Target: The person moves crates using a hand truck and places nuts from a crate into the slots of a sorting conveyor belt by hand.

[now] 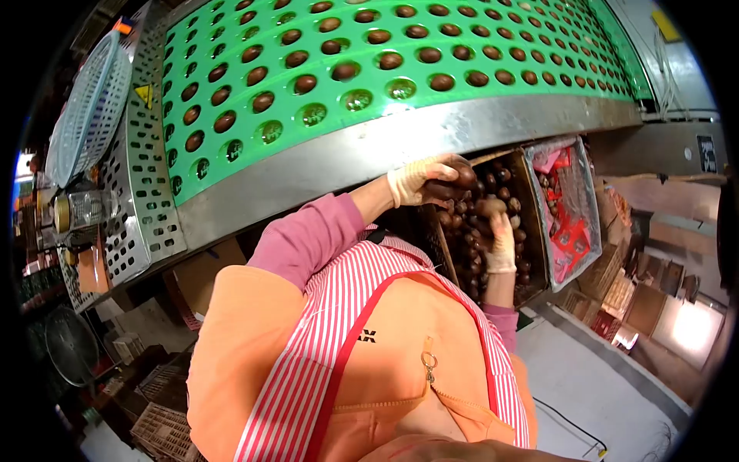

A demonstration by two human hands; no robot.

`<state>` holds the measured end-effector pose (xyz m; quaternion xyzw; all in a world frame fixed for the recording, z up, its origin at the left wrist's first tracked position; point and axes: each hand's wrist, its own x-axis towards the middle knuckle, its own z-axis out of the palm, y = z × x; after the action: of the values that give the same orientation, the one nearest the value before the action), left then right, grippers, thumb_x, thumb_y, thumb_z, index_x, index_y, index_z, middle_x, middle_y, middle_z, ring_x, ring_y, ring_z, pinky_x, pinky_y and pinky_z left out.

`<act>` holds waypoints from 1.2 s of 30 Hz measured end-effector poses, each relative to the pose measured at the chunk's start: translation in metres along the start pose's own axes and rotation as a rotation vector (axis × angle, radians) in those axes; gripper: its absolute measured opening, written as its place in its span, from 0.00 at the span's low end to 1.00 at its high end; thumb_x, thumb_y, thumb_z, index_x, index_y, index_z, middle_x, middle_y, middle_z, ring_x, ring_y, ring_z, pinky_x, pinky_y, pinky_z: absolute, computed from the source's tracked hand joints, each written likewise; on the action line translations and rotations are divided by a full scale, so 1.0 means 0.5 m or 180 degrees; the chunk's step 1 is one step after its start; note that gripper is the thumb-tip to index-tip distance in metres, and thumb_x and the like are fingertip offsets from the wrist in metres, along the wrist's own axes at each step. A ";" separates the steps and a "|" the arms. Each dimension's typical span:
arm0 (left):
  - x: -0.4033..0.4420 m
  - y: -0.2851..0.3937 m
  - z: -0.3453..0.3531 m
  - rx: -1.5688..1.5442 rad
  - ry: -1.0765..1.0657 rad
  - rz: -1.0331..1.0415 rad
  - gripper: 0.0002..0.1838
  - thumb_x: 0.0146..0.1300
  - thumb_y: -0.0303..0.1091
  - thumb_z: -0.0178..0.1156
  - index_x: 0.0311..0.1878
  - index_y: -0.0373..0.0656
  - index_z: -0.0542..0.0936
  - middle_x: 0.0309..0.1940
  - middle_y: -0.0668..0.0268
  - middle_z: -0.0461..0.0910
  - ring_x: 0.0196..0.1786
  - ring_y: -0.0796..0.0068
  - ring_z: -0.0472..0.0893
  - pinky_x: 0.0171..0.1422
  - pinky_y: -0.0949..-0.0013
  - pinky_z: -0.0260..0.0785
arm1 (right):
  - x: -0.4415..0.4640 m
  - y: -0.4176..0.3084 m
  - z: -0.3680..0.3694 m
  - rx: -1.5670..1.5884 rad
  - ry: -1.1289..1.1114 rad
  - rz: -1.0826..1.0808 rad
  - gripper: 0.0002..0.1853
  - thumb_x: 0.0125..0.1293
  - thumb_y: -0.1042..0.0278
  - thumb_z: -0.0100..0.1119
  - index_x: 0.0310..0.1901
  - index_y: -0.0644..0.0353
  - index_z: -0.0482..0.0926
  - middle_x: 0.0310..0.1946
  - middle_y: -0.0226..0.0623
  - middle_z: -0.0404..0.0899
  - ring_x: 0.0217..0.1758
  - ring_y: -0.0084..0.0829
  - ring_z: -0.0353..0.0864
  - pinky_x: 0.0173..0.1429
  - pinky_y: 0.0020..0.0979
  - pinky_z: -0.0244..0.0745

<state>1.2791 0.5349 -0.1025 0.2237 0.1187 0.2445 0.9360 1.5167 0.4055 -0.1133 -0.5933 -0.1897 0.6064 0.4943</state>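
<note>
My left hand (422, 179), in a pale glove with bare fingertips, is closed around dark brown eggs (454, 185) above the left edge of a cardboard box (540, 250). Inside the box lie many glossy brown eggs (467, 250). My right hand (500, 237), gloved the same way, is down in the box with its fingers bent round a lighter brown egg (490, 206). Ahead is a green moulded sheet (308, 146) with rows of cups. Most cups hold one brown egg each, while several along the near edge hold none.
A steel rail (339, 150) runs between me and the green sheet. Right of the box is a plastic-lined crate (586, 208) with red packets (571, 240). A perforated metal guard (146, 223) and a pale blue basket (91, 108) stand at the left.
</note>
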 end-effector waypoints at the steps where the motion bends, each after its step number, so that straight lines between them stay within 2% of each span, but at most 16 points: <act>1: -0.031 0.021 0.002 0.0004 0.0088 0.0171 0.30 0.58 0.43 0.66 0.61 0.43 0.70 0.46 0.63 0.75 0.41 0.73 0.78 0.41 0.69 0.75 | 0.014 -0.015 0.087 -0.0183 -0.0266 -0.0210 0.29 0.60 0.48 0.70 0.59 0.51 0.74 0.50 0.27 0.79 0.47 0.25 0.80 0.41 0.31 0.78; 6: -0.187 0.125 -0.058 0.0511 0.0709 0.0935 0.32 0.56 0.42 0.68 0.62 0.42 0.70 0.47 0.64 0.75 0.47 0.73 0.78 0.44 0.69 0.76 | 0.081 -0.043 0.392 -0.1034 -0.0989 -0.0444 0.25 0.63 0.54 0.67 0.57 0.58 0.76 0.40 0.25 0.78 0.36 0.18 0.78 0.33 0.21 0.73; 9: -0.334 0.211 -0.096 0.1546 0.1624 0.1403 0.33 0.55 0.38 0.69 0.63 0.42 0.70 0.48 0.66 0.76 0.48 0.75 0.77 0.45 0.70 0.76 | 0.153 -0.025 0.525 -0.3613 -0.0668 -0.2335 0.34 0.46 0.53 0.75 0.57 0.54 0.77 0.62 0.55 0.65 0.60 0.53 0.72 0.63 0.41 0.72; 12: -0.448 0.256 -0.181 0.1803 0.2306 0.1755 0.30 0.56 0.37 0.68 0.61 0.43 0.71 0.45 0.68 0.76 0.44 0.77 0.76 0.41 0.71 0.75 | 0.177 -0.024 0.650 -0.4449 -0.0883 -0.2884 0.26 0.51 0.63 0.70 0.55 0.52 0.79 0.65 0.54 0.62 0.58 0.54 0.75 0.60 0.45 0.74; 14: -0.496 0.272 -0.230 0.1324 0.2600 0.1275 0.27 0.56 0.33 0.70 0.59 0.46 0.72 0.42 0.67 0.77 0.37 0.74 0.78 0.38 0.67 0.75 | 0.216 -0.002 0.702 -0.5373 -0.1127 -0.2566 0.23 0.53 0.72 0.64 0.53 0.52 0.79 0.66 0.54 0.61 0.56 0.54 0.77 0.58 0.47 0.76; 15: -0.516 0.276 -0.264 0.1109 0.2369 0.0917 0.27 0.55 0.32 0.71 0.58 0.48 0.71 0.40 0.68 0.76 0.34 0.74 0.78 0.35 0.67 0.75 | 0.225 0.010 0.711 -0.5412 -0.1027 -0.2490 0.22 0.54 0.74 0.59 0.53 0.50 0.79 0.64 0.53 0.64 0.55 0.53 0.78 0.55 0.47 0.77; 19: -0.543 0.280 -0.233 0.1225 0.2781 0.1218 0.28 0.55 0.32 0.70 0.59 0.47 0.71 0.42 0.67 0.77 0.33 0.75 0.77 0.34 0.69 0.74 | 0.253 -0.020 0.707 -0.5909 -0.0645 -0.2304 0.24 0.56 0.72 0.54 0.56 0.45 0.78 0.56 0.49 0.74 0.55 0.48 0.79 0.54 0.45 0.77; 21: -0.575 0.290 -0.249 0.1572 0.2909 0.1398 0.28 0.55 0.32 0.70 0.60 0.47 0.71 0.42 0.67 0.77 0.33 0.76 0.77 0.34 0.69 0.74 | 0.295 -0.046 0.667 -0.5268 -0.1361 -0.2078 0.26 0.53 0.70 0.59 0.58 0.49 0.77 0.56 0.47 0.77 0.55 0.48 0.79 0.57 0.42 0.76; 22: -0.601 0.294 -0.269 0.1767 0.2983 0.1413 0.29 0.54 0.33 0.70 0.60 0.46 0.73 0.43 0.67 0.77 0.37 0.74 0.79 0.38 0.69 0.76 | 0.324 -0.057 0.637 -0.4704 -0.1697 -0.2092 0.27 0.53 0.69 0.61 0.59 0.51 0.77 0.56 0.46 0.77 0.54 0.48 0.79 0.58 0.41 0.75; 24: -0.653 0.293 -0.321 0.2660 0.3156 0.1538 0.31 0.52 0.33 0.70 0.61 0.44 0.74 0.46 0.66 0.78 0.43 0.73 0.79 0.47 0.69 0.76 | 0.357 -0.090 0.598 -0.4483 -0.0967 -0.2194 0.29 0.55 0.65 0.63 0.61 0.53 0.74 0.58 0.46 0.75 0.54 0.50 0.78 0.60 0.39 0.75; 25: -0.681 0.298 -0.330 0.3692 0.3477 0.1132 0.32 0.51 0.33 0.71 0.62 0.45 0.74 0.55 0.63 0.76 0.52 0.65 0.79 0.57 0.65 0.74 | 0.387 -0.101 0.570 -0.4675 -0.0945 -0.2410 0.28 0.57 0.65 0.62 0.62 0.52 0.74 0.60 0.46 0.74 0.57 0.49 0.77 0.61 0.39 0.74; 28: -0.719 0.297 -0.317 0.5285 0.4124 -0.0231 0.33 0.52 0.35 0.71 0.64 0.48 0.74 0.62 0.61 0.72 0.58 0.56 0.76 0.63 0.58 0.70 | 0.433 -0.069 0.512 -0.5772 -0.0668 -0.2723 0.26 0.60 0.65 0.60 0.62 0.50 0.73 0.64 0.45 0.71 0.66 0.47 0.70 0.65 0.43 0.70; 29: -0.732 0.306 -0.312 0.5482 0.4189 -0.0619 0.31 0.56 0.44 0.68 0.64 0.52 0.74 0.63 0.60 0.69 0.60 0.51 0.74 0.63 0.53 0.69 | 0.437 -0.048 0.510 -0.5624 -0.0288 -0.3051 0.27 0.60 0.65 0.61 0.63 0.47 0.72 0.63 0.45 0.71 0.67 0.48 0.67 0.65 0.47 0.69; 32: -0.753 0.306 -0.296 0.5716 0.5171 -0.0663 0.31 0.60 0.54 0.62 0.65 0.54 0.73 0.61 0.58 0.70 0.57 0.52 0.74 0.61 0.52 0.70 | 0.417 -0.007 0.538 -0.5191 0.0693 -0.3695 0.28 0.60 0.65 0.61 0.64 0.47 0.71 0.62 0.46 0.72 0.66 0.49 0.68 0.64 0.48 0.69; 34: -0.758 0.296 -0.302 0.5645 0.5618 -0.0425 0.32 0.63 0.59 0.58 0.67 0.55 0.71 0.62 0.59 0.69 0.58 0.49 0.72 0.60 0.49 0.69 | 0.366 0.007 0.588 -0.4413 0.0277 -0.4321 0.25 0.57 0.71 0.61 0.59 0.57 0.74 0.58 0.46 0.74 0.62 0.50 0.71 0.61 0.47 0.71; 36: -0.755 0.271 -0.349 0.5520 0.5901 -0.0199 0.31 0.64 0.57 0.57 0.67 0.56 0.70 0.63 0.59 0.68 0.60 0.47 0.70 0.61 0.48 0.68 | 0.289 0.024 0.681 -0.4216 -0.0687 -0.4277 0.25 0.53 0.75 0.60 0.56 0.60 0.74 0.57 0.47 0.75 0.60 0.51 0.73 0.61 0.46 0.71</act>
<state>0.8446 0.5107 -0.1471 0.5035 0.8526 0.1291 0.0547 1.2311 0.6409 -0.1236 -0.4604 -0.8414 0.0158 0.2826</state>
